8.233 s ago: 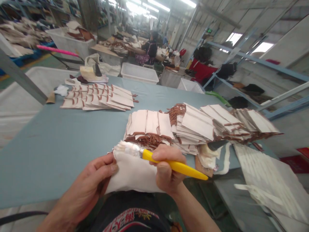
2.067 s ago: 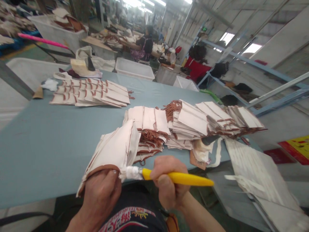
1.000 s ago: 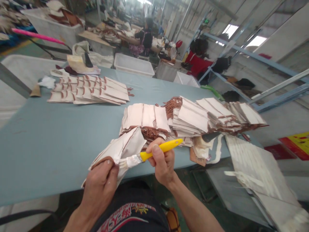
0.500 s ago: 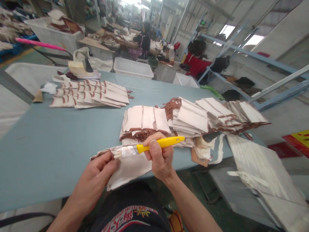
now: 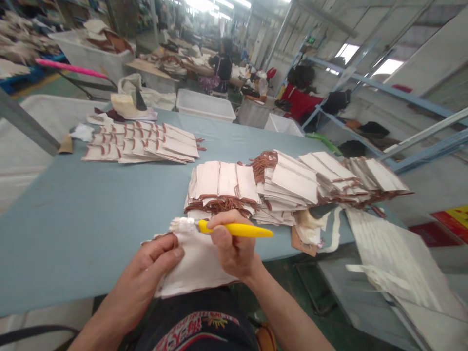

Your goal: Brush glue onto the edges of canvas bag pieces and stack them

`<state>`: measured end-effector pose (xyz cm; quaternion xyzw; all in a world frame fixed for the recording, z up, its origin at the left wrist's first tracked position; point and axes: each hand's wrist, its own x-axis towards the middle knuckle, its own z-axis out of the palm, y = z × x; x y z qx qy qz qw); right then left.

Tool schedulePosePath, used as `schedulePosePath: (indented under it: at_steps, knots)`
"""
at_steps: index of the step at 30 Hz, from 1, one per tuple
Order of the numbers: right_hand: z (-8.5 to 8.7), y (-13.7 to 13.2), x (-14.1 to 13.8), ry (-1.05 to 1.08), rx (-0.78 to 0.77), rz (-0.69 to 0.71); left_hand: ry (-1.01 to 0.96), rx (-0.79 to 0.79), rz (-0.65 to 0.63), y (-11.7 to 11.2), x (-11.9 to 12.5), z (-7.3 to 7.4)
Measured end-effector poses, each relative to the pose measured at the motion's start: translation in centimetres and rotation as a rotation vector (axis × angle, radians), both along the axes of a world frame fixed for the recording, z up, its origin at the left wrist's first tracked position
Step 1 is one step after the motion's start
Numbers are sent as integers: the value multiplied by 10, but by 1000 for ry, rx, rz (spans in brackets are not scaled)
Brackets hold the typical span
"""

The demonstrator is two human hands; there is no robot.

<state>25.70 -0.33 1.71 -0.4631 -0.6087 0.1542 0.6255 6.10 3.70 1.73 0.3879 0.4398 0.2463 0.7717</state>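
A yellow-handled paintbrush [image 5: 237, 229] is gripped in my right hand [image 5: 234, 243], its pale, white-wrapped head pointing left. The bristles lie at the far edge of a cream panel [image 5: 197, 268] with brown edging, just beyond my left fingertips. My left hand [image 5: 157, 261] pinches that panel's left edge between thumb and fingers, at the near side of the table. Right behind the brush sits a stack of cream panels [image 5: 226, 180] with brown edges and brown strips hanging out. Part of the held panel is hidden under my right hand.
More stacked panels [image 5: 290, 180] run along the table's right side, and overlapping rows of panels [image 5: 142, 144] lie at the far left. A stained pot-like item [image 5: 307, 231] is near the right edge. White bins [image 5: 206, 105] stand behind the blue-grey table [image 5: 91, 209]; a person [image 5: 222, 63] is farther back.
The brush handle has swung down to nearly level, and the bristles have shifted to the panel's far edge. More of the panel's face shows. My left hand keeps its pinch.
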Motion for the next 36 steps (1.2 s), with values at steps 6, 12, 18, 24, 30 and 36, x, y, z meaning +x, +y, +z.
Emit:
schedulePosePath:
  at_steps: [6, 12, 18, 24, 30, 36]
  knots:
    - [0, -4, -5, 101, 35, -63, 27, 59, -32, -1, -1, 0]
    - [-6, 9, -6, 96, 66, -194, 242, 564, -107, -2, -1, 0]
    - [-15, 13, -7, -270, 23, -239, 301, 712, -16, -14, -7, -19]
    - [-30, 18, -21, -245, 113, -242, 165, 471, 1, -22, -20, -32]
    - [-15, 5, -35, -287, 294, -90, -207, -177, 97, -31, -42, -38]
    - [-3, -17, -49, -471, 304, 39, -225, -329, 148, -27, -62, -31]
